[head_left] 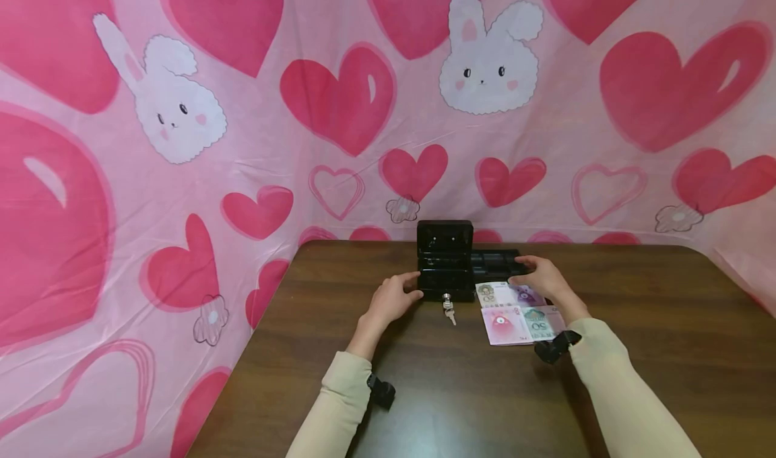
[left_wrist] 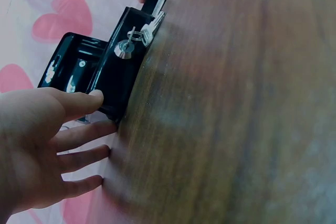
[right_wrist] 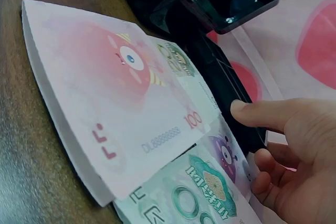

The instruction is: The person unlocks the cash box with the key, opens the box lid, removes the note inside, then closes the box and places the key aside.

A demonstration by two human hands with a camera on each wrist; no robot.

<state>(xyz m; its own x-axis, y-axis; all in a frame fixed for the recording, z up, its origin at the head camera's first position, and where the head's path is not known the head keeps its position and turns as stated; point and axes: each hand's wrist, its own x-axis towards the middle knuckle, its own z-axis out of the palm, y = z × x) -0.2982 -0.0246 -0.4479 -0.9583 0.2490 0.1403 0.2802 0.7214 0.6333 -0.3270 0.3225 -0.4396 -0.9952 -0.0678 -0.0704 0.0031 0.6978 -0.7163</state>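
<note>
box [head_left: 444, 269] stood open at surface [head_left: 473, 390] back edge, key [head_left: 449, 316] in lock | left hand [head_left: 391, 300] spread, fingertips steadying box side | right hand [head_left: 541, 276] loosely spread, touching tray [head_left: 494, 264] above notes [head_left: 521, 316], likely to shift it

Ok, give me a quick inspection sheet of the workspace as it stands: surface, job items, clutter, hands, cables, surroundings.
Surface: dark wooden table.
Job's things: black cash box, lid up, keys hanging from its front lock; black tray beside it; stacks of play banknotes lying flat.
Clutter: nothing seen.
Hands: left hand touches the box's left side, fingers fairly straight; right hand rests at the tray, over the notes.
Cables: nothing seen.
Surroundings: pink heart-and-bunny cloth behind and around the table.
</note>
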